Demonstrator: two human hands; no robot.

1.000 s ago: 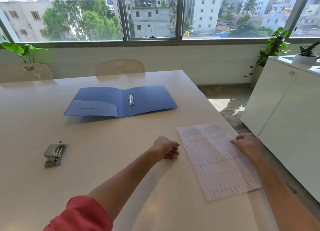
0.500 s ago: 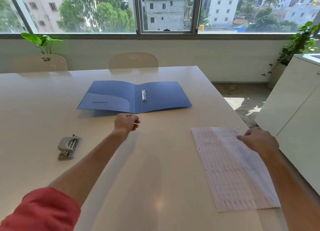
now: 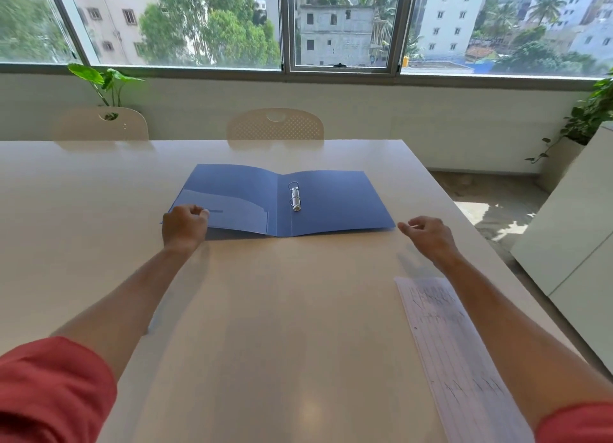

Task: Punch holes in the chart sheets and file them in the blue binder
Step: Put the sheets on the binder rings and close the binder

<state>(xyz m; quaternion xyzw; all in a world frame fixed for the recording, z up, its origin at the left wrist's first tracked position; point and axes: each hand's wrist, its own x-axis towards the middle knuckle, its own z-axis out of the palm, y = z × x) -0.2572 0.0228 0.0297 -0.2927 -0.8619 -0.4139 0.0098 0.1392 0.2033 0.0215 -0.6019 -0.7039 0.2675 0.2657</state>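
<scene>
The blue binder [image 3: 331, 204] lies open and flat on the white table [image 3: 265, 310], its metal ring clip [image 3: 295, 197] upright near the spine. My left hand [image 3: 184, 225] grips the binder's near left corner, fingers curled over the edge. My right hand [image 3: 429, 237] hovers just right of the binder's near right corner, fingers loosely apart, holding nothing. The chart sheets [image 3: 461, 353] lie on the table at the right under my right forearm; a punched hole shows on their left edge. The hole punch is out of view.
Two cream chairs [image 3: 275, 124] [image 3: 102, 124] stand at the table's far side under the windows. A white cabinet [image 3: 570, 243] stands right of the table, a gap of floor between them. Potted plants [image 3: 590, 111] sit in the far corners.
My left hand moved forward and took hold of the binder's left corner. My right hand left the chart sheets and moved up toward the binder's right corner. The view shifted left and forward.
</scene>
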